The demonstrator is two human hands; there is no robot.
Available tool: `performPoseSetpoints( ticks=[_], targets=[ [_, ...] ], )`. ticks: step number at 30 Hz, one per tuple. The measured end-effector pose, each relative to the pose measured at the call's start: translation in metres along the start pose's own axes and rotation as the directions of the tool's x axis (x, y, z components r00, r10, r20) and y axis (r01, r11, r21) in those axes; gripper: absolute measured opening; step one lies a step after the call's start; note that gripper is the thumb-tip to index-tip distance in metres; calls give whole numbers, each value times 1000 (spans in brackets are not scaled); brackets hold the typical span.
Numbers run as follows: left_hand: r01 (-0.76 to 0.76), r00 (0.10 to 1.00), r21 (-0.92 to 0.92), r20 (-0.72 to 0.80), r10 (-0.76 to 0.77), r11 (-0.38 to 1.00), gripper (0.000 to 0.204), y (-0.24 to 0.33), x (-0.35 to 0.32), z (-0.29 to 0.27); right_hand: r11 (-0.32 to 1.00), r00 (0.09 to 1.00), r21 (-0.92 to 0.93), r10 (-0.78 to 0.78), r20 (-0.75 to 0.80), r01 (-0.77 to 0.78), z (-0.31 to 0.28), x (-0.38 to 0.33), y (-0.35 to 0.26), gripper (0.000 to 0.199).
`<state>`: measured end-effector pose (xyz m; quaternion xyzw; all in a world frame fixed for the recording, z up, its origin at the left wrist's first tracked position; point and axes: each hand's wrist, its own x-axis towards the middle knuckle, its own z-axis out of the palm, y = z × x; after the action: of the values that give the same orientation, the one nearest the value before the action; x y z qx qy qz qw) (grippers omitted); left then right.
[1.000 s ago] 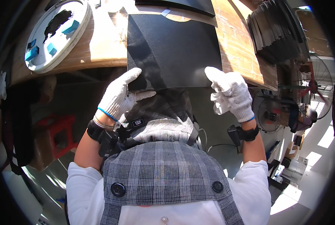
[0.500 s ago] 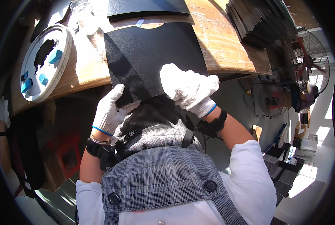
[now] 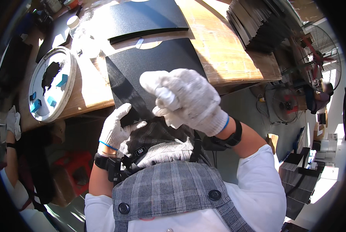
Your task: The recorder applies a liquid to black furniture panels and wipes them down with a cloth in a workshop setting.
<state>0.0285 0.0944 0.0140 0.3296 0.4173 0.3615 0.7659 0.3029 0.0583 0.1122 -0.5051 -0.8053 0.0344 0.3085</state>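
A long wooden workbench [image 3: 235, 54] holds a black sheet [image 3: 142, 73] hanging over its near edge. The left hand [image 3: 117, 129] pinches the sheet's bottom edge. The right hand [image 3: 184, 98] floats above, fingers curled around a white scrap. The sheet is not fully laid flat.

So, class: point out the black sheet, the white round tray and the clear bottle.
black sheet [image 3: 142, 73], head view, its bare upper middle.
white round tray [image 3: 70, 83], head view, its right rim.
clear bottle [image 3: 80, 36], head view, its body.
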Motion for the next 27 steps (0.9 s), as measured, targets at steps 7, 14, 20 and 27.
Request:
performPoseSetpoints(
  ticks=[7, 14, 20, 27],
  targets=[
    [161, 980, -356, -55, -192, 921, 33, 8, -4, 5, 961, 887, 125, -276, 370, 246, 55, 84, 6, 35],
    [100, 977, -395, -136, -166, 913, 27, 11, -10, 22, 834, 870, -489, 419, 261, -254, 26, 104, 104, 58],
    [109, 972, -483, -131, -195, 869, 26, 12, -8, 24, 864, 877, -245, 471, 90, -439, 20, -46, 79, 52],
    [45, 989, -390, -114, -97, 920, 28, -9, -3, 11, 211, 332, 444, 919, 214, -871, -58, -164, 91, 37]
  ],
)
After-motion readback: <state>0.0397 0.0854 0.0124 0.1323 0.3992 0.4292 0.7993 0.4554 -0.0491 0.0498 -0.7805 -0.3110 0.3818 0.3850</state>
